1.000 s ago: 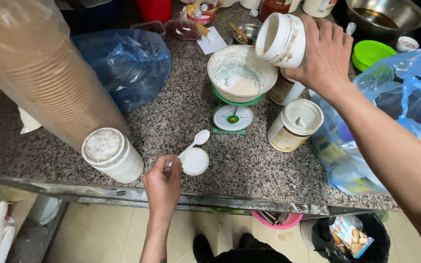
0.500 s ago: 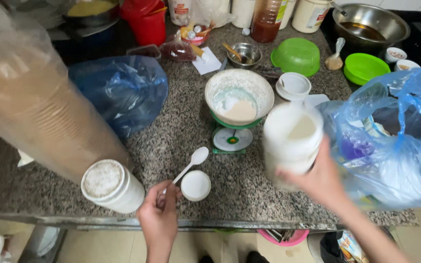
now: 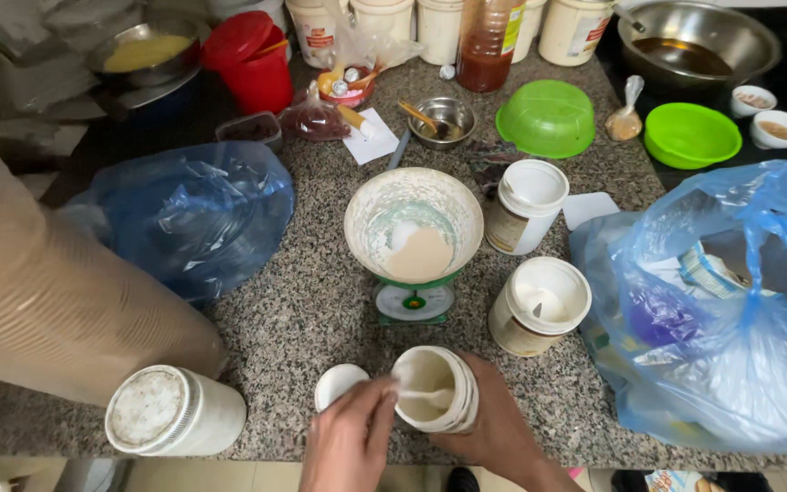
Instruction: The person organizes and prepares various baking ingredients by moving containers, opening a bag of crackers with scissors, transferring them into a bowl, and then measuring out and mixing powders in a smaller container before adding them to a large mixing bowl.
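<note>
1. Holding a white open jar (image 3: 436,389) tipped toward the camera, the right hand (image 3: 499,428) has its fingers wrapped round the jar's side, just in front of the green scale (image 3: 414,301).
2. The left hand (image 3: 350,442) pinches a white spoon (image 3: 423,397) whose bowl sits inside the jar's mouth.
3. A small white lid (image 3: 336,384) lies just left of the jar, touching the left hand.
4. On the scale sits a white bowl (image 3: 413,223) with pale powder.
5. Right of the scale: two more open white tubs (image 3: 539,305) with tan labels, then a crumpled blue plastic bag (image 3: 721,310).
6. Left of the scale, another blue bag (image 3: 189,214); near the counter's front edge, a lidded white jar (image 3: 173,412).
</note>
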